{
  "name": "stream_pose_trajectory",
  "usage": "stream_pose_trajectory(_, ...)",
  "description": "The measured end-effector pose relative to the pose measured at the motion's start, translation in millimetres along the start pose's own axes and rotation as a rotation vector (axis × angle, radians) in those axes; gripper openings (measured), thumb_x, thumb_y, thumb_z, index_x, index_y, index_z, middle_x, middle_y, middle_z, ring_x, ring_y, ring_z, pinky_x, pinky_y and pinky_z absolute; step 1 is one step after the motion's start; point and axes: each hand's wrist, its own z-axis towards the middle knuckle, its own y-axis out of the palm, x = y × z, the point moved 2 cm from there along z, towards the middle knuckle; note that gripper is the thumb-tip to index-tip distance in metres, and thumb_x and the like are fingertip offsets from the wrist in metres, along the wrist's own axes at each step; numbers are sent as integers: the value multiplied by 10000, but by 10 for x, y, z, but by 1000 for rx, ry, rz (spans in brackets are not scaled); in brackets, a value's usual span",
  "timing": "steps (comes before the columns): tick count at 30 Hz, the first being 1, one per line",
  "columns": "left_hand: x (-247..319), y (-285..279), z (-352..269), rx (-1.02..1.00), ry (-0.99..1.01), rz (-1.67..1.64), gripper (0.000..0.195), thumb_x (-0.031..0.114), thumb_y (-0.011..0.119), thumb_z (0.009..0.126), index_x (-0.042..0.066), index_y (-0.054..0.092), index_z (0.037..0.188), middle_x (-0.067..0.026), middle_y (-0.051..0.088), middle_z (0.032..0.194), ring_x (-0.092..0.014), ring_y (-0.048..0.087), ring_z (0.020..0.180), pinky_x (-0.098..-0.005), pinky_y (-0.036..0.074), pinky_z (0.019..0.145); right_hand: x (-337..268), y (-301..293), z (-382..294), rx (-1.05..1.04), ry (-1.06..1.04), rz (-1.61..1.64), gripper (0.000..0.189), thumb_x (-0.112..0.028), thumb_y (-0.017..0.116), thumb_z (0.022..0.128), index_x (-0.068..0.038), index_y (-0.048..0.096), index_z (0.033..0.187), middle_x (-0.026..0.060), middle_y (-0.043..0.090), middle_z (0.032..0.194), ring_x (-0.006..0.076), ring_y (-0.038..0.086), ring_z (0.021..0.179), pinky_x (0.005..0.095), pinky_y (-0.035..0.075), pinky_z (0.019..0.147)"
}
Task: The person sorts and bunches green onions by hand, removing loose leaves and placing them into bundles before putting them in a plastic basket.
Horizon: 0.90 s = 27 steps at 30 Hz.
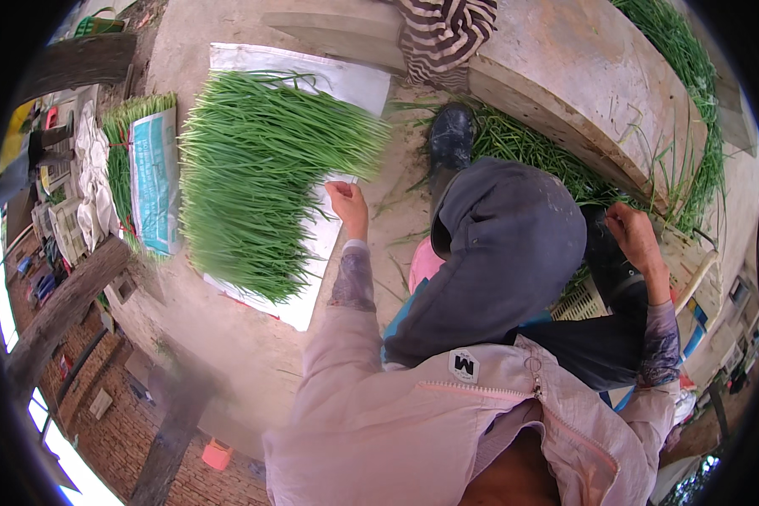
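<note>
My left hand (pixel 348 201), fingers curled together, is over the edge of a white sheet (pixel 319 278) on the ground, just right of a wide layer of green leafy stalks (pixel 253 183). Whether it pinches anything is too small to tell. The stalks lie side by side, pale ends to the left. My right hand (pixel 629 237) hovers by my right boot, thumb and fingertips close together; whether a thin stalk is between them cannot be seen. Left of the sheet stands a tied bundle of stalks (pixel 119 183) with a blue and white printed sack (pixel 155 183) along it.
A stone slab (pixel 582 76) lies ahead on the right, with loose stalks (pixel 525 139) under its edge and more greens (pixel 689 63) beyond. A striped cloth (pixel 446 38) hangs at its end. Wooden posts (pixel 69 310) rise at the left. A plastic crate (pixel 579 303) is by my right leg.
</note>
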Motion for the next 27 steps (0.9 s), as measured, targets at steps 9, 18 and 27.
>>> stream_pose_trajectory(9, 76, 230, 346, -339, -102, -608, 212, -33, 565, 799, 62, 378, 835, -55, 511, 784, -128, 543, 755, -220, 425, 683, 92, 42, -4, -24, 5, -36, 64, -33, 568, 764, 2, 530, 801, 150, 542, 671, 312, 540, 609, 353, 415, 556)
stream_pose_trajectory(18, -121, 217, 756, -784, -582, -892, 216, -15, 502, 818, 161, 390, 872, -13, 540, 805, -265, 562, 1030, -433, 449, 733, 91, 34, 8, -12, 12, -24, 87, -78, 577, 768, -7, 532, 786, 158, 554, 651, 340, 545, 623, 386, 415, 562)
stream_pose_trajectory(27, -262, 265, 642, -573, -111, -140, 296, 96, 647, 764, 59, 392, 908, -54, 515, 743, -168, 530, 659, -306, 464, 599, 40, -8, 0, -20, 9, -20, 77, -71, 578, 763, -9, 542, 793, 164, 566, 669, 343, 551, 627, 384, 422, 566)
